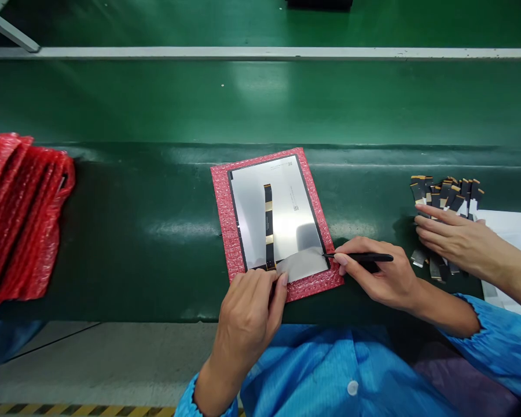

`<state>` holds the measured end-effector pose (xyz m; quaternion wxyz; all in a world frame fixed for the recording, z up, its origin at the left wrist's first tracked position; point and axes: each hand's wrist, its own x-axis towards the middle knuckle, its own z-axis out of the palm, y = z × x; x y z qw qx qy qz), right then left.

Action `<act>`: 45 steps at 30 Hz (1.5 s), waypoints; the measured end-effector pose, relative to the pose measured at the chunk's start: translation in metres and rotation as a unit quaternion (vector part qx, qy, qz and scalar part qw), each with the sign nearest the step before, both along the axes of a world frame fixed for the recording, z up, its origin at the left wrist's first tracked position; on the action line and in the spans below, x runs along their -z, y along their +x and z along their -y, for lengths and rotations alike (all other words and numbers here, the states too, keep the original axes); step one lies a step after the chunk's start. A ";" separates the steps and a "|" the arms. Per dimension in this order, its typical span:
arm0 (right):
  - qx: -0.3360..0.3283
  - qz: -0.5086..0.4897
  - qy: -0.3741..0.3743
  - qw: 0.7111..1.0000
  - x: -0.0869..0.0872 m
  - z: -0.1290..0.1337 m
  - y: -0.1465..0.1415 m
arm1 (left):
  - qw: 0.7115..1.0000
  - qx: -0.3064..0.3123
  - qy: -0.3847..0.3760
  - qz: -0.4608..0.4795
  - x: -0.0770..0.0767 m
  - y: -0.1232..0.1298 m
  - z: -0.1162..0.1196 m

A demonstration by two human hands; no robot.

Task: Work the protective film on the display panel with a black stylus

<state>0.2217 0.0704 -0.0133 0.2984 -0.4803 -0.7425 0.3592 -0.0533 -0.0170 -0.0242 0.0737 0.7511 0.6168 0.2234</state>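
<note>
Left hand (252, 307) pins panel (278, 214) on red bubble-wrap sleeve (223, 226).

bright overhead light | glare on belt (260, 92) | edges bowed | sharp

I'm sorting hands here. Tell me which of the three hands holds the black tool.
The person's right hand, its black tool touching the panel; the left hand and co-worker's hand hold none.

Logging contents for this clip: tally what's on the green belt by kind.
Silver display panel with flex strip: 1
Red bubble-wrap sheet under the panel: 1
Black tweezers, in right hand: 1
Stack of red bubble-wrap bags: 1
Pile of black flex cables: 1
Total: 5
</note>
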 end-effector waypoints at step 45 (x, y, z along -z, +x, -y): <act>-0.051 -0.020 0.036 0.998 0.003 0.010 -0.031 | 0.998 0.011 0.006 -0.062 -0.004 0.001 -0.003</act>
